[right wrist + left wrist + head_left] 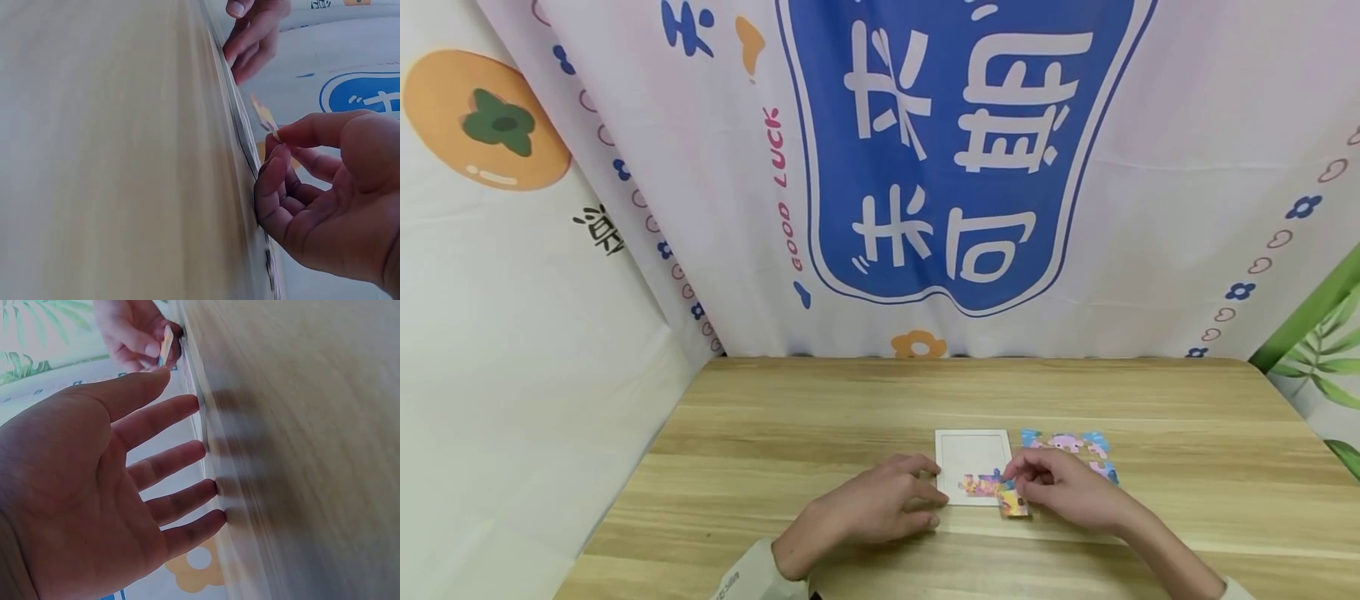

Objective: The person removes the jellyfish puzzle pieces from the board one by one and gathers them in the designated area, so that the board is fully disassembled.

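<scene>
A white puzzle board (972,454) with a thin inner outline lies on the table. A few joined jigsaw pieces (979,486), pink and yellow, lie on its lower right part. My right hand (1066,487) pinches a yellow puzzle piece (1013,502) between thumb and forefinger, at the board's lower right corner. In the right wrist view this piece (264,114) stands tilted from the fingertips, with the other fingers curled beneath. My left hand (886,504) rests with fingers spread, its fingertips at the board's left edge. The left wrist view shows those fingers (165,465) mostly straight.
More puzzle pieces (1064,442), blue and pink, lie right of the board, partly hidden by my right hand. The wooden table (805,417) reaches back to a printed curtain (737,275). Another white cloth (535,375) hangs along the left side.
</scene>
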{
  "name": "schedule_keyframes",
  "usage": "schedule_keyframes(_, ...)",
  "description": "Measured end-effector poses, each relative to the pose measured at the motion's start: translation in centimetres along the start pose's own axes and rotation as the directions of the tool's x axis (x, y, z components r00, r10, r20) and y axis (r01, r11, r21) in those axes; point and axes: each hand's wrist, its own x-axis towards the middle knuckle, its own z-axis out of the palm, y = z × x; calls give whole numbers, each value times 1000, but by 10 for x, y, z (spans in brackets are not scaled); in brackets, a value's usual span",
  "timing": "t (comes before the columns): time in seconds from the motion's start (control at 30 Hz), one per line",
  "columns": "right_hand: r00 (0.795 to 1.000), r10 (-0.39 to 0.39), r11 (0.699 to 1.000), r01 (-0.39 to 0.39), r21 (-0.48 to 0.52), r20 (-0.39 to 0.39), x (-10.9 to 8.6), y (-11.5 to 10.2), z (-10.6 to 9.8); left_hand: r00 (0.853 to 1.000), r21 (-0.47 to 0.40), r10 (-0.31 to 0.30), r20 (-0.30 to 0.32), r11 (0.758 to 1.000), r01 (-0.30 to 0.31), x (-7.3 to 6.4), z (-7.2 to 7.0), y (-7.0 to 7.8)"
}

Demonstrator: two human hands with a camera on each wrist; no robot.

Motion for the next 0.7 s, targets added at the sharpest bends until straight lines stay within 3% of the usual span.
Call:
schedule_keyframes(0.2, 999, 23, 999, -24, -21, -30, -14, 6, -9, 1000, -1, -4, 26, 1000, 4, -3, -3, 0)
schedule_keyframes(0.7, 997, -43, 989, 34, -141, -60, -26, 13, -20, 999, -6, -15, 37, 1000, 15, -7, -5, 1)
